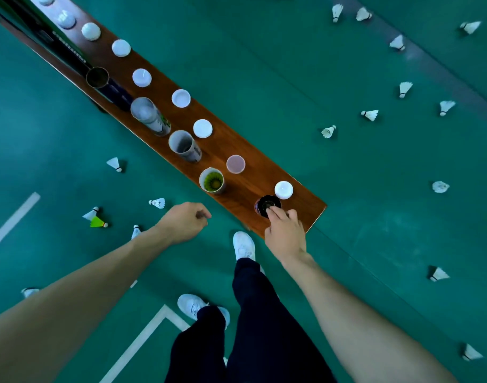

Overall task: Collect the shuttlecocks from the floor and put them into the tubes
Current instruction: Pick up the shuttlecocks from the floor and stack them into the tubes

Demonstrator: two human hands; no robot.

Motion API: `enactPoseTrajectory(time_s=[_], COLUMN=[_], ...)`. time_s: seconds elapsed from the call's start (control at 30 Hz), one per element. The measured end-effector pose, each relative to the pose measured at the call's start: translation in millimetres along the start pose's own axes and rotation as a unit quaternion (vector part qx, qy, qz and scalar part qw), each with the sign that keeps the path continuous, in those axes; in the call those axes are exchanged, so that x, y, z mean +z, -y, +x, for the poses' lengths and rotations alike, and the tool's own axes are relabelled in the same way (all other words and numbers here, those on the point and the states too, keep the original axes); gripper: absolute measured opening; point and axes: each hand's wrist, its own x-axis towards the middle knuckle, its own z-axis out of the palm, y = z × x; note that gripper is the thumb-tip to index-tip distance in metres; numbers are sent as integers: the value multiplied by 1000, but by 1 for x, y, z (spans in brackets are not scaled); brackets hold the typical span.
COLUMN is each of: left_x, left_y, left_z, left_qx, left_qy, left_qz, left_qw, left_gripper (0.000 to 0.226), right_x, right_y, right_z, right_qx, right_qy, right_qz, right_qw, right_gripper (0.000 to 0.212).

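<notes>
A big green floor (pixel 264 78) fills the whole picture, with white lines in the lower left. A long brown bench (pixel 237 172) runs from the upper left down to the middle. Tubes stand in a row on it, with round white lids (pixel 202 128) beside them.

Shuttlecocks (pixel 370 115) lie all over the floor, many on the right side and some at middle left, one of them a green shuttlecock (pixel 98 222).

The right hand (pixel 285 233) has its fingers at the mouth of the dark tube (pixel 267 205) near the bench end; I cannot tell if it pinches anything. The left hand (pixel 185 222) hangs loosely curled, holding nothing.

That dark tube stands near the edge. A push might tip it off.

The next tube (pixel 212 180) has green feathers inside. The gray tube (pixel 183 145) looks empty.
</notes>
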Motion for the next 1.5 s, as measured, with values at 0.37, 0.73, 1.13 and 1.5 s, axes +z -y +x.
enactPoseTrajectory(time_s=[0.37, 0.73, 1.13, 1.5], left_x=[4, 23, 75, 53], left_y=[-21, -60, -55, -79], left_z=[6, 33, 75, 62], left_qx=[17, 61, 99, 46], left_qy=[25, 30, 52, 9], left_qz=[15, 6, 20, -88], left_qw=[999, 998, 994, 995], left_gripper=[10, 12, 14, 24], right_x=[10, -22, 59, 8], right_y=[2, -45, -84, -95], right_z=[46, 61, 175, 111], right_qx=[52, 101, 80, 253], right_qy=[118, -134, 51, -159], right_qz=[-9, 208, 29, 566], right_qw=[992, 964, 995, 769], right_gripper=[47, 31, 75, 19])
